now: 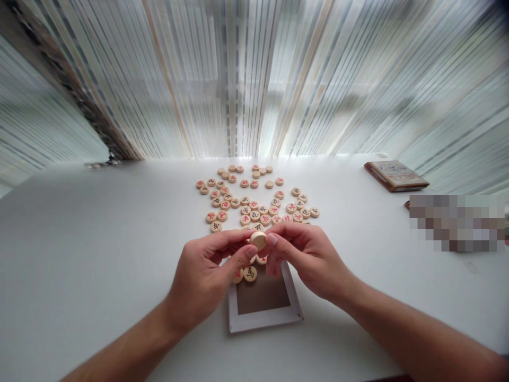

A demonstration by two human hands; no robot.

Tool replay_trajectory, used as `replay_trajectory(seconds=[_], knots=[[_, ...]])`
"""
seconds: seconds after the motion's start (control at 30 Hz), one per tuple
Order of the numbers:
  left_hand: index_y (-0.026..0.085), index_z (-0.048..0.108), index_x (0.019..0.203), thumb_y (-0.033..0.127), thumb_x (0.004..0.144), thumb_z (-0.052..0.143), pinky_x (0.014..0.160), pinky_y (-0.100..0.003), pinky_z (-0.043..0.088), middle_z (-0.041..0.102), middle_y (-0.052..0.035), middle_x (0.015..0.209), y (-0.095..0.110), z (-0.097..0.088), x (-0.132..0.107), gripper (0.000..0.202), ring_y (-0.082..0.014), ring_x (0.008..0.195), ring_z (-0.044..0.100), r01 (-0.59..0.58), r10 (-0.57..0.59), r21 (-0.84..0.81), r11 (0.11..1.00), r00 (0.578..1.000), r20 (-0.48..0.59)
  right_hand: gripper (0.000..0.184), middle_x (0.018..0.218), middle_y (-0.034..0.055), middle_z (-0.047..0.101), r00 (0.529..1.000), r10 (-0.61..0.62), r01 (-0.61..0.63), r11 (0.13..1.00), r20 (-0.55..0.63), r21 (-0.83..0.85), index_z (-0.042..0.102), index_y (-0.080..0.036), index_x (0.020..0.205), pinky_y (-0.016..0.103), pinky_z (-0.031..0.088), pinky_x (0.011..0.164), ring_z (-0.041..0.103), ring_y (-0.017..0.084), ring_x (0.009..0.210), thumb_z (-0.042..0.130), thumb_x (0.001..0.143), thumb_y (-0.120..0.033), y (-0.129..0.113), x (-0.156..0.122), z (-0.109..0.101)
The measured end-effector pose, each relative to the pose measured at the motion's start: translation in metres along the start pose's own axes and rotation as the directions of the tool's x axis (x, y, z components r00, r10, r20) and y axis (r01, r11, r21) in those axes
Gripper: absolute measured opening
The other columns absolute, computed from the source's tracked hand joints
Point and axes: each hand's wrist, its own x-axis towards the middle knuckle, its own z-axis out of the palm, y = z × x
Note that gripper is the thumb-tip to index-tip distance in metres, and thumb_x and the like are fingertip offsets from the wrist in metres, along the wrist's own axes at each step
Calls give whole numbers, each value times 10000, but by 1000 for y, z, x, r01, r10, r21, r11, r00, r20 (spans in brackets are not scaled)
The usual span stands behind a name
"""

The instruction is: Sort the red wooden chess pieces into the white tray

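Between my two hands is a round wooden Chinese chess piece (258, 241), its blank face toward me. My left hand (212, 268) pinches it at the left edge with thumb and index finger. My right hand (306, 260) grips the right edge the same way. Below them lies a shallow box (264, 321) with white walls and a brown bottom. Several chess pieces sit at its far left, among them one with a black character (250, 274). My hands partly hide the box's far side and the pieces there.
Beyond my hands, many loose chess pieces (253, 205) with red or black characters, some blank side up, spread over the white table (119, 223). A flat brown-edged box (396, 175) lies at the far right. A blurred-out patch covers something near it. Striped curtains (246, 79) hang behind.
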Motion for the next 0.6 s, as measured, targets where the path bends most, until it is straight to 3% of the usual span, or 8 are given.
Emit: replay_trajectory(seconds=[0.17, 0.6], knots=[[229, 851, 1217, 188, 898, 861, 767, -194, 681, 870, -25, 926, -2, 1, -1, 321, -159, 818, 833, 4, -3, -41, 999, 1000, 13, 406, 653, 27, 732, 999, 35, -37, 998, 35, 48, 746, -152, 823, 222, 562, 533, 674, 123, 534, 833, 925, -535, 2, 2, -1], [178, 838, 1235, 258, 926, 836, 760, -245, 685, 869, -67, 957, -2, 0, 0, 319, -187, 804, 821, -7, 5, 46, 999, 999, 44, 368, 699, 33, 764, 985, 160, -169, 970, 62, 173, 711, -155, 783, 208, 554, 514, 670, 113, 523, 872, 886, -469, 3, 2, 0]])
